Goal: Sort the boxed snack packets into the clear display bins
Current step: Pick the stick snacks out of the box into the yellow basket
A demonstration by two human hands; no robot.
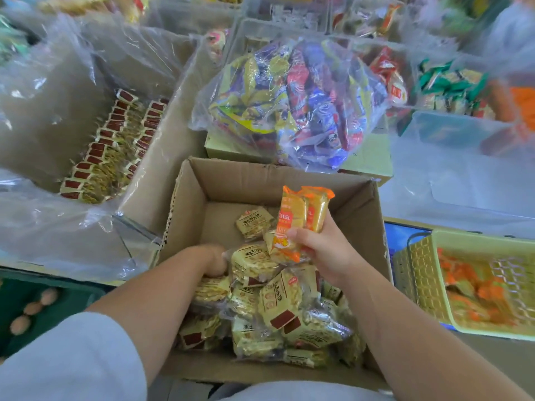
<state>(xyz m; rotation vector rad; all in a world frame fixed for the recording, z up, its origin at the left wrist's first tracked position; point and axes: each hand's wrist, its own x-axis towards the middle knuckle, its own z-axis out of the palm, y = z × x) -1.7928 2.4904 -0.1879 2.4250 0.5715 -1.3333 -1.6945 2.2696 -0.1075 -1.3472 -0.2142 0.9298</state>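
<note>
An open cardboard box (260,180) sits in front of me, holding several pale yellow snack packets (278,302) with dark red labels. My right hand (324,253) is raised over the box and grips a few orange packets (301,218) upright. My left hand (214,261) is down inside the box among the yellow packets, its fingers hidden behind them. To the left stands a larger box lined with clear plastic (43,117), where matching yellow packets (110,149) stand in neat rows.
A clear bag of mixed purple, red and yellow packets (292,102) lies on a box behind. A yellow-green basket (419,273) with orange packets is at the right. Clear bins (451,157) fill the back. Eggs (31,308) lie in a green crate at left.
</note>
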